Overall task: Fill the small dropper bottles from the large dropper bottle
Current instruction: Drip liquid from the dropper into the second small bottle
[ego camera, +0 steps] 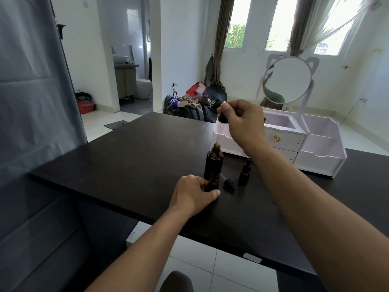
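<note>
The large amber dropper bottle (pixel 214 161) stands uncapped on the dark table (pixel 130 161). My right hand (pixel 244 121) pinches the black bulb of its dropper (pixel 222 119), holding the glass pipette above the bottle's mouth. In front of the large bottle, my left hand (pixel 194 192) grips a small open dropper bottle (pixel 213 182) standing on the table. That small bottle's black dropper cap (pixel 229 184) lies on its side just to the right. A second small bottle (pixel 244 172), capped, stands further right.
A white vanity organiser (pixel 315 148) with drawers and a round cat-ear mirror (pixel 288 81) stands at the table's back right. A grey curtain (pixel 31 102) hangs at the left. Bags and clothes are piled on the floor beyond the table.
</note>
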`<state>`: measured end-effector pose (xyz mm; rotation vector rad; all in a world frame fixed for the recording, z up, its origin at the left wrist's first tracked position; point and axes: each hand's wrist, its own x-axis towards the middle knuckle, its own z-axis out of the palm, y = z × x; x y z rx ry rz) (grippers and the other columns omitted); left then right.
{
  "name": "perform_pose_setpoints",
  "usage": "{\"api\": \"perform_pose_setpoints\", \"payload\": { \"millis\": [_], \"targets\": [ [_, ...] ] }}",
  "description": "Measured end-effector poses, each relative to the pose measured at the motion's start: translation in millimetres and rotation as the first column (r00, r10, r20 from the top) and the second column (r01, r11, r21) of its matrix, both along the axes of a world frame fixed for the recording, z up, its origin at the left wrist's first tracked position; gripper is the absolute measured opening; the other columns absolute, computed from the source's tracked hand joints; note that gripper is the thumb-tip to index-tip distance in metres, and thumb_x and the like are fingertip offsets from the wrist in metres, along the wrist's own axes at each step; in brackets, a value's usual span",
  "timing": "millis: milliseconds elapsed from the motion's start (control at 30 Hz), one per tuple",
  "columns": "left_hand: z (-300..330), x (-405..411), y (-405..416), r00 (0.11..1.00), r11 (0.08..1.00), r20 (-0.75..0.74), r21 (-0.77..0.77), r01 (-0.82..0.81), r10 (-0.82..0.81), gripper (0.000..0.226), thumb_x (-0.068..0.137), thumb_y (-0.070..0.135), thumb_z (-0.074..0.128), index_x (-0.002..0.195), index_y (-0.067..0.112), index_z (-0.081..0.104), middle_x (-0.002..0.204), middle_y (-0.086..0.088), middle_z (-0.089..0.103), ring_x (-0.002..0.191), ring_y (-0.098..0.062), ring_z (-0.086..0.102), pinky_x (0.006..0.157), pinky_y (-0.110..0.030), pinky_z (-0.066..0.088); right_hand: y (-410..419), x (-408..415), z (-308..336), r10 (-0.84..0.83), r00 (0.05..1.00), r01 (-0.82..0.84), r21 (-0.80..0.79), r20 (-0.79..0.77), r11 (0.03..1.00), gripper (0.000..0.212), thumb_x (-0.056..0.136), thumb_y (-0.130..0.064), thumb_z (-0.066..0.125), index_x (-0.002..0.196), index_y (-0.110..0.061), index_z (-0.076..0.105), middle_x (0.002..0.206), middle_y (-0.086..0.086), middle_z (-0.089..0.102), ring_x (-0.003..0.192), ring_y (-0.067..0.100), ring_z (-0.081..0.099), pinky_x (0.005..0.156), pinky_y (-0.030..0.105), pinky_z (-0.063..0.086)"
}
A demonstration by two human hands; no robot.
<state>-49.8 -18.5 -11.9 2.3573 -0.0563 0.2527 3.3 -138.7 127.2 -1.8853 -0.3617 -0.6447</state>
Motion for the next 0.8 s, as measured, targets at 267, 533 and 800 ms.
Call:
{"api": "perform_pose_setpoints", "payload": {
  "millis": [267,533,800],
  "targets": [
    [1,-4,0,0.999,0.999,0.039,-0.025,-0.023,0.024,0.035,0.079,0.048,0.072,0.104,0.023,0.074,0.072,0.014,0.058,0.065,0.000,0.054,0.058,-0.013,0.039,2,4,-17,0.044,0.995,-0.042,0.024,-0.090,0.999,0.020,0.098,-0.014,0.056,0.086,-0.014,0.072,0.084,0.008,0.074,0.081,0.022,0.072,0.089,0.047,0.056],
    [1,-5,0,0.999,0.998,0.040,-0.054,-0.015,0.017,0.036,0.079,0.048,0.073,0.104,0.022,0.074,0.075,0.012,0.061,0.068,-0.002,0.056,0.061,-0.016,0.043,2,4,-28,0.085,0.987,-0.080,0.044,-0.139,0.996,0.025,0.100,-0.012,0.051,0.082,-0.024,0.065,0.093,0.009,0.073,0.089,0.023,0.071,0.090,0.045,0.057],
    [1,-6,0,0.999,0.998,0.035,-0.059,-0.008,0.011,0.038,0.079,0.047,0.074,0.106,0.021,0.073,0.080,0.010,0.062,0.074,-0.004,0.059,0.067,-0.020,0.049,1,4,-32,0.083,0.987,-0.078,0.046,-0.137,0.996,0.025,0.100,-0.013,0.051,0.083,-0.024,0.065,0.095,0.009,0.073,0.091,0.022,0.071,0.090,0.044,0.057]
  ]
}}
